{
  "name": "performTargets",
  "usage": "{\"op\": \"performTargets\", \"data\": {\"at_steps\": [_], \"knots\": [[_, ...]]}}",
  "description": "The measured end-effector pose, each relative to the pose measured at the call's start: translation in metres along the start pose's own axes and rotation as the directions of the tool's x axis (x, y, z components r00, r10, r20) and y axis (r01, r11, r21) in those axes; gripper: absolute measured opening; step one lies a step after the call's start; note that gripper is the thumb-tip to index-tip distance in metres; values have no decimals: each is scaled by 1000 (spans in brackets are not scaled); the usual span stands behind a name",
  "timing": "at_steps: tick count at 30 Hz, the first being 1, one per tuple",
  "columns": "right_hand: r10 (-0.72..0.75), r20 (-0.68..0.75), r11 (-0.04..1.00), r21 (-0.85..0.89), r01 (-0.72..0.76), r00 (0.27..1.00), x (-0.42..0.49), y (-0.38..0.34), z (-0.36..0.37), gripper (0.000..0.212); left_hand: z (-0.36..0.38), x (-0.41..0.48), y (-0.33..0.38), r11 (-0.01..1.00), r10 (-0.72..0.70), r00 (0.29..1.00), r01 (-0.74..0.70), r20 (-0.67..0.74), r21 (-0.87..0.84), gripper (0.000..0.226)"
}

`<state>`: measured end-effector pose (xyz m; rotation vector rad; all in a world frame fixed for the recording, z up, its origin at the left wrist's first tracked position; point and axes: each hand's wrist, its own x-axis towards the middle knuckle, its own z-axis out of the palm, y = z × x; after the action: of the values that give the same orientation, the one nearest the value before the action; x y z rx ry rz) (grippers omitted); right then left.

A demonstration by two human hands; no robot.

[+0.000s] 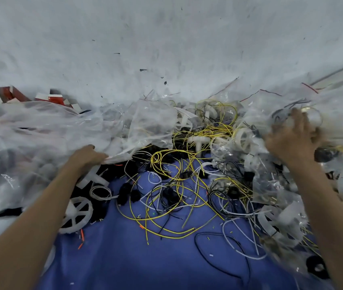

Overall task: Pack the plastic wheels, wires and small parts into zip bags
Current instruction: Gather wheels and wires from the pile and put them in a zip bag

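A person's left hand [86, 155] curls its fingers over the edge of a clear bag [61, 126], gripping the plastic where it overhangs the left edge of a blue mat [124, 264]. The right hand [292, 139] lies on a bag heap [281, 185] along the mat's right side. It is blurred, and whether it grips the plastic cannot be told.

Loose wires [166, 206], yellow, white and black, sprawl in a tangle across the middle of the mat, with small black parts [128, 193] among them. A white spoked wheel [76, 214] lies at the mat's left edge, just beside the left forearm. A white T-piece [198, 141] sits in the wires at the mat's far end. Beyond the mat's far left corner, red-and-white boxes [55, 98] show behind the clear bag.
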<state>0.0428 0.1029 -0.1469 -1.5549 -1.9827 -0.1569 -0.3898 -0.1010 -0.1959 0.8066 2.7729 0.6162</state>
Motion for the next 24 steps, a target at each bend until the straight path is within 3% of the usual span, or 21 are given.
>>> {"op": "performTargets", "data": {"at_steps": [1,4,6,8,9,11,13,14,15,16,17,19,20,22,24], "knots": [[1,87,999,-32,2,996,2,6,8,49,1,-1,-1,998,19,1000,-20,-3,-52,66],[-8,136,998,-60,16,991,8,18,16,43,1,-14,-4,971,55,995,-73,-83,-229,45],[-15,182,1000,-15,18,983,15,21,14,45,0,-24,3,978,53,978,-92,-204,-187,24],[4,288,1000,11,-7,958,17,19,7,49,-4,-36,16,992,87,916,-115,-392,-48,17],[16,287,998,47,-30,958,15,16,4,49,-8,-43,23,991,117,872,-137,-476,-7,19],[2,63,978,210,-15,998,2,4,-7,41,-17,-57,41,979,163,796,-205,-583,-7,25],[-98,-166,881,444,163,981,-20,-17,-19,32,-23,-77,65,940,241,740,-338,-627,-38,25],[-132,-127,771,610,182,983,-31,-29,-26,32,-24,-90,79,898,316,706,-438,-634,-41,21],[-173,59,623,780,62,983,-41,-43,-32,40,-23,-107,90,832,404,668,-552,-625,-53,16],[-252,320,483,860,-168,913,-48,-55,-36,53,-23,-125,99,734,509,635,-673,-581,-93,10],[-342,523,378,837,-396,781,-52,-64,-37,66,-22,-143,105,612,634,597,-776,-492,-152,10],[-467,672,208,714,-668,574,-55,-72,-33,79,-22,-174,104,403,858,467,-870,-213,-286,12],[-496,678,125,674,-728,542,-56,-72,-30,82,-22,-185,99,359,913,404,-867,-64,-347,11],[-500,664,-12,636,-771,556,-56,-70,-23,81,-23,-196,86,347,938,307,-844,164,-408,15],[-455,662,-61,644,-763,595,-58,-66,-16,61,-22,-196,74,381,910,270,-843,314,-380,20]]}}
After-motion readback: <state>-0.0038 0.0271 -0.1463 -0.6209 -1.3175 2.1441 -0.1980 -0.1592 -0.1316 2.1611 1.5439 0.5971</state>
